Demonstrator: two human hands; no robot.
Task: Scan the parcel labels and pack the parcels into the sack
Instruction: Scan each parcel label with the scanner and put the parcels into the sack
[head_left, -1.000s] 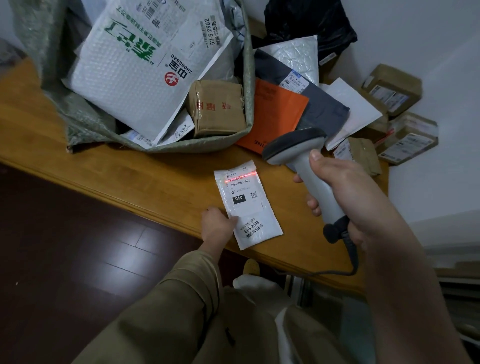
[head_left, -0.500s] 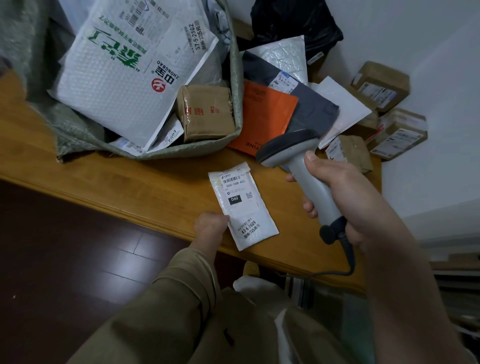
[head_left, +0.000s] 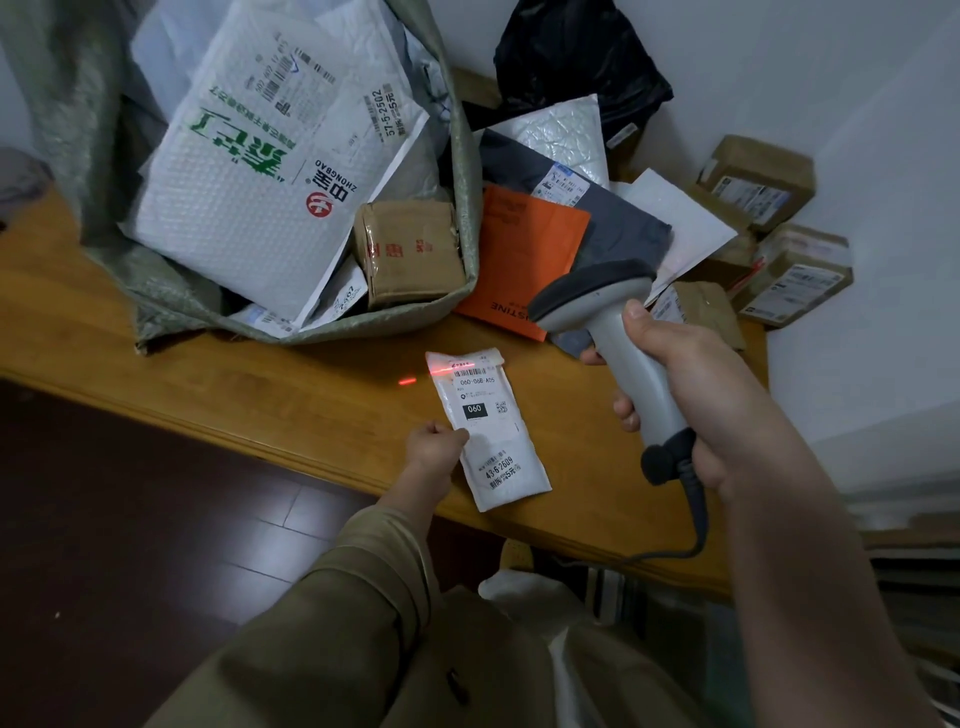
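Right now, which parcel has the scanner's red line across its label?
The small white mailer at the table's front edge, held by the left hand. The other parcels lie in the sack or piled beyond the scanner.

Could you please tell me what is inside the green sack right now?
In the sack lie a large white bubble mailer, a taped brown box and some labelled white parcels partly under the mailer. Anything deeper is covered.

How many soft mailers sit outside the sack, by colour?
White: 3 (scanned mailer, bubble mailer, flat envelope)
Orange mailer: 1
Dark grey mailer: 1
Black bag: 1
Total: 6
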